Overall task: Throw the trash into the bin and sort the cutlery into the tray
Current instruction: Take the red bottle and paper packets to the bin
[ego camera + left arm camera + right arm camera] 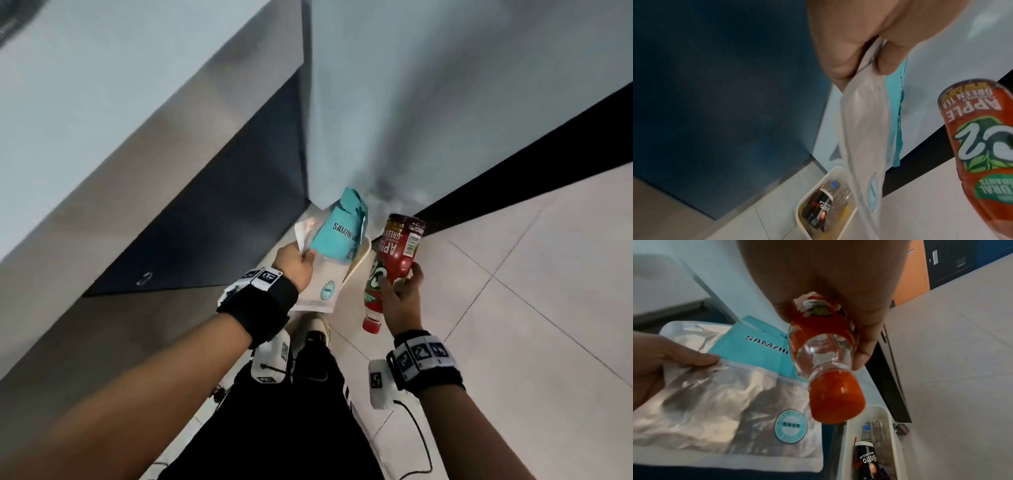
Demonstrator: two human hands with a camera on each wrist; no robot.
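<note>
Trash hangs over the bin (819,183): left hand (295,261) pinching pouches (731,392), right hand (404,298) gripping the bottle (394,260), best released low, one at a time.

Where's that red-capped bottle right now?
In the head view the bottle hangs cap-down in the right hand, right of the packets in the left hand, above the white bin on the floor.

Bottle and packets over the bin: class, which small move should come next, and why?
Probably let go of the bottle so it drops into the bin. The right hand holds it cap-down above the open bin, which already holds other trash; the left hand holds the packets beside it.
</note>
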